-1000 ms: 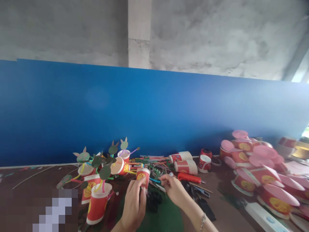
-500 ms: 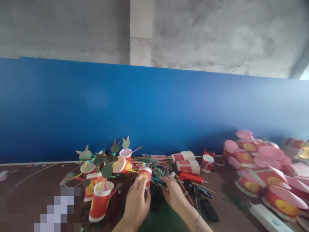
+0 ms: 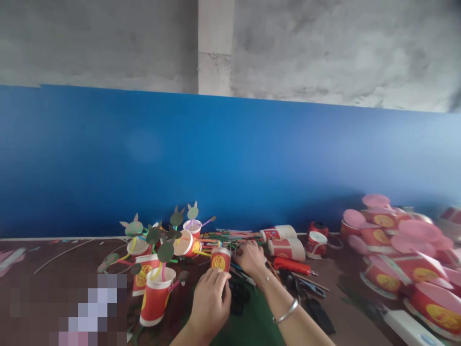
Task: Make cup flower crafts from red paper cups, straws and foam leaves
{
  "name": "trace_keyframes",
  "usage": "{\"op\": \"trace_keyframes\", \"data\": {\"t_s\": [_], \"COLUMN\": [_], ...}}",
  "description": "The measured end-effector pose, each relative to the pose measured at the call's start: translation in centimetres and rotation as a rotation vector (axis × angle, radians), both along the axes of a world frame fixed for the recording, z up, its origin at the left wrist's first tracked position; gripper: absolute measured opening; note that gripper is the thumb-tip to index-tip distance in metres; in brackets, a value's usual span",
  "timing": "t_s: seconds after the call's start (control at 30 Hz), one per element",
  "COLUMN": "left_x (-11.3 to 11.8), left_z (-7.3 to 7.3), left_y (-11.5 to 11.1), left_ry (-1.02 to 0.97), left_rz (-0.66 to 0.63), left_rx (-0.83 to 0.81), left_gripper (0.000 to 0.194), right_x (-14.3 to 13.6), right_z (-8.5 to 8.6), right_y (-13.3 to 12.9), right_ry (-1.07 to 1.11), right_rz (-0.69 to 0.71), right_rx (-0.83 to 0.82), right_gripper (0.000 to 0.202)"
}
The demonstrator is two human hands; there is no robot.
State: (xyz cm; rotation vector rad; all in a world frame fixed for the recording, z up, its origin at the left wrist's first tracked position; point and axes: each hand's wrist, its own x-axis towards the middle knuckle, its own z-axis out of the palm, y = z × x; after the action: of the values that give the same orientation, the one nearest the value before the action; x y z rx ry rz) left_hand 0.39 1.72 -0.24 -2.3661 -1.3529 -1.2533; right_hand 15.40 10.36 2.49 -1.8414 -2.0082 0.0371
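Note:
My left hand (image 3: pixel 212 299) is closed around the lower part of a red paper cup (image 3: pixel 220 259), which stands upright with a yellow emblem facing me. Farther out, my right hand (image 3: pixel 251 258) has its fingers bent down into a heap of thin straws and coiled strands behind the cup. Its fingertips are hidden, so I cannot make out what they hold. Left of the cup, several paper cups (image 3: pixel 157 298) carry bent straws topped with round green paper heads (image 3: pixel 166 251), some with pointed ears.
Stacked red cups (image 3: pixel 287 250) lie sideways right of my hand, near a tape roll (image 3: pixel 317 245) and a red-handled tool (image 3: pixel 293 265). Scissors (image 3: pixel 311 288) lie closer. Cups with pink paper discs (image 3: pixel 419 233) pile up at right, by a white glue gun (image 3: pixel 406 329). A blue panel (image 3: pixel 230 163) borders the back.
My right hand has reached farther forward into the heap of straws. My left hand has slid lower on the cup. The whole view has shifted slightly.

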Motion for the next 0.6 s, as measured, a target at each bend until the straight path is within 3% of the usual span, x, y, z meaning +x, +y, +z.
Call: {"op": "trace_keyframes", "data": {"t_s": [0.13, 0.37, 0.5, 0.6], "left_x": [0.0, 0.0, 0.0, -0.1], "left_z": [-0.2, -0.2, -0.1, 0.1], "left_y": [0.1, 0.2, 0.3, 0.3], "left_ry": [-0.005, -0.007, 0.000, 0.006], "left_rz": [-0.002, 0.008, -0.001, -0.003], "left_rx": [-0.006, 0.011, 0.050, 0.093], "left_gripper": [0.020, 0.020, 0.020, 0.027], "right_x": [-0.3, 1.7, 2.3, 1.7], "right_z": [0.2, 2.4, 2.7, 1.9], "right_y": [-0.3, -1.7, -3.5, -5.4], "right_ry": [0.038, 0.193, 0.462, 0.776], "right_rz": [-0.041, -0.089, 0.044, 0.177], "right_rx": [0.017, 0.032, 0.151, 0.186], "right_gripper": [0.014, 0.019, 0.031, 0.037]}}
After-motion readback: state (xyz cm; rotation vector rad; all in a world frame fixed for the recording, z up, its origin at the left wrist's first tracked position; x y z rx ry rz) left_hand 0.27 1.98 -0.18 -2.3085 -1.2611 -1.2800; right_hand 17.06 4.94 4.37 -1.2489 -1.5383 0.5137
